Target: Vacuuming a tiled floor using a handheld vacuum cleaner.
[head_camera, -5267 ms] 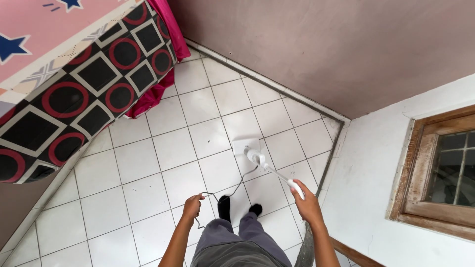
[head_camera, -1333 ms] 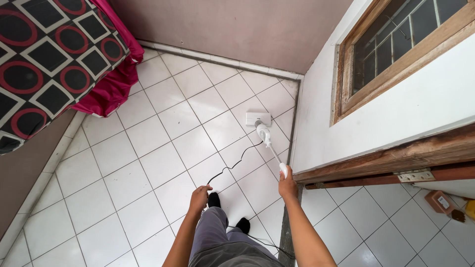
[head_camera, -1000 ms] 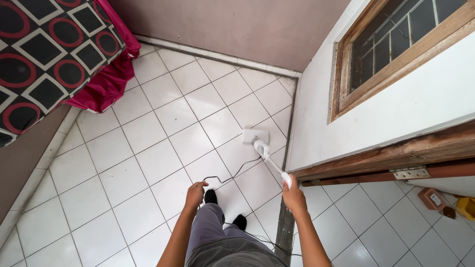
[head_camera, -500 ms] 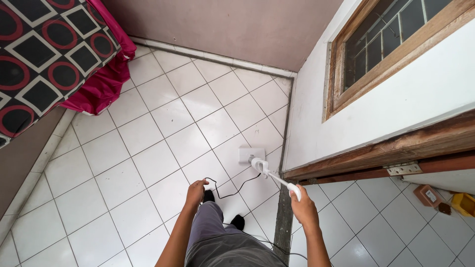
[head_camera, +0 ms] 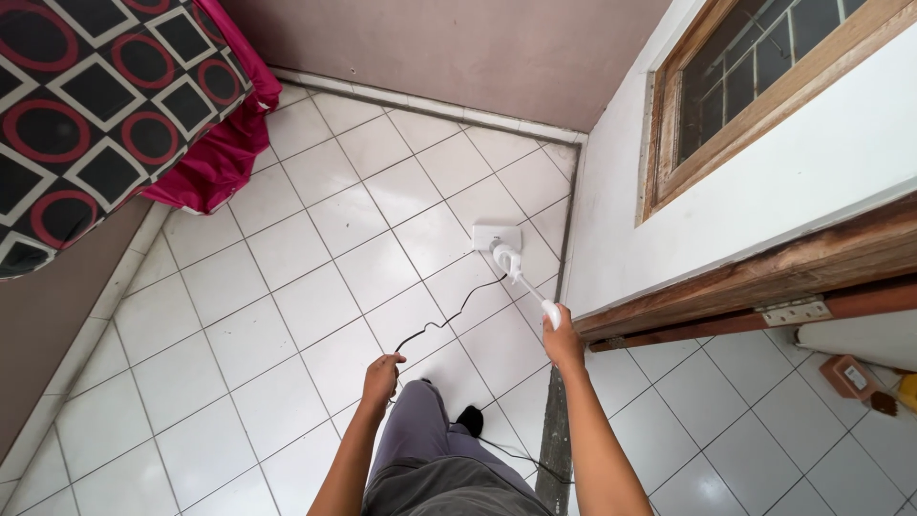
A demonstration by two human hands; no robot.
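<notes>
A white stick vacuum [head_camera: 508, 260] stands on the white tiled floor [head_camera: 287, 287], its flat head close to the white wall on the right. My right hand [head_camera: 561, 334] grips the top of its handle. A thin black cord [head_camera: 449, 317] runs from the vacuum body across the tiles to my left hand [head_camera: 381, 375], which is closed around it. Below the hands I see my grey trousers and one dark-socked foot [head_camera: 469, 419].
A bed with a black, red and white patterned cover [head_camera: 86, 105] and a magenta sheet [head_camera: 224, 158] fills the upper left. A brown wall closes the far side. At right are a wooden-framed window [head_camera: 755, 86], a wooden door frame [head_camera: 764, 287] and small objects on the floor.
The vacuum head has been pushed forward along the right wall, away from my feet. My right arm has stretched out, and the cord has pulled straighter from my left hand.
</notes>
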